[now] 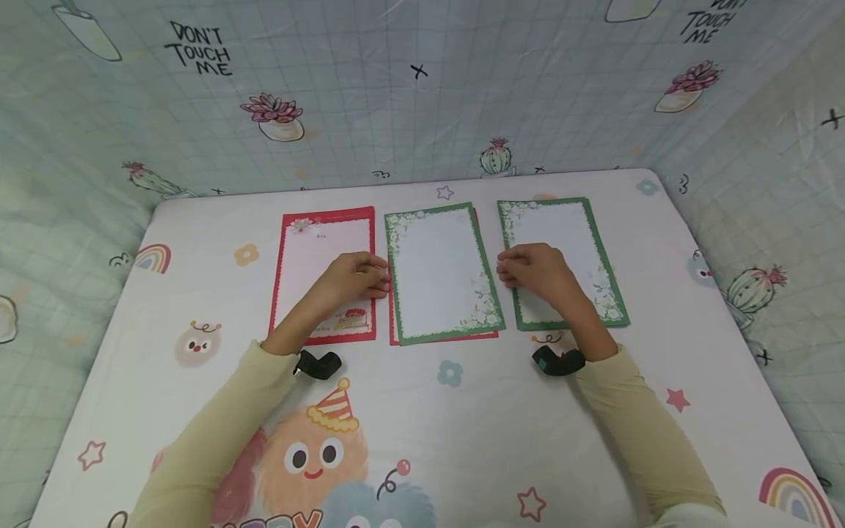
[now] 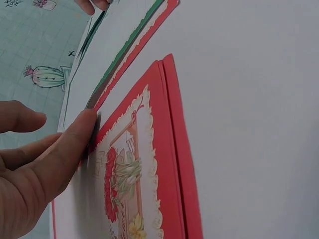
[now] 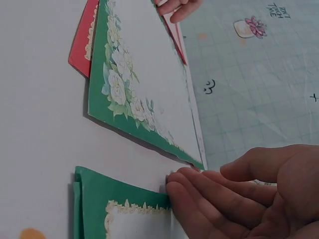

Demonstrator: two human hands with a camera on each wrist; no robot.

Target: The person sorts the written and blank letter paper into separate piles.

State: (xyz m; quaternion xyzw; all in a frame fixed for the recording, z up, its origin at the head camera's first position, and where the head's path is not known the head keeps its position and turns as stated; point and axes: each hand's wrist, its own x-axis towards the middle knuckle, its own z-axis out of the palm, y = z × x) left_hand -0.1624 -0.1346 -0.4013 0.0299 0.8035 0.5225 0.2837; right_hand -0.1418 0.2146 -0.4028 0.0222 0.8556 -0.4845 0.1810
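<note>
A red-bordered paper stack [image 1: 323, 293] lies at left with layered edges. In the middle, a green-bordered flowered sheet [image 1: 439, 271] overlaps a red-bordered sheet [image 1: 488, 335] that peeks out below and at the right. At right is a green-bordered paper stack [image 1: 557, 220], with more than one layer at its corner in the right wrist view. My left hand [image 1: 356, 276] is over the red stack's right edge, fingertips by the middle sheets and thumb apart. Over the right stack's left edge, my right hand [image 1: 535, 271] has its fingers extended toward the gap, gripping nothing.
A white tablecloth [image 1: 488, 418] with cartoon prints covers the table. Patterned curtain cloth [image 1: 409, 110] hangs behind the table and along both sides. Black wrist-worn devices [image 1: 318, 364] are on both arms.
</note>
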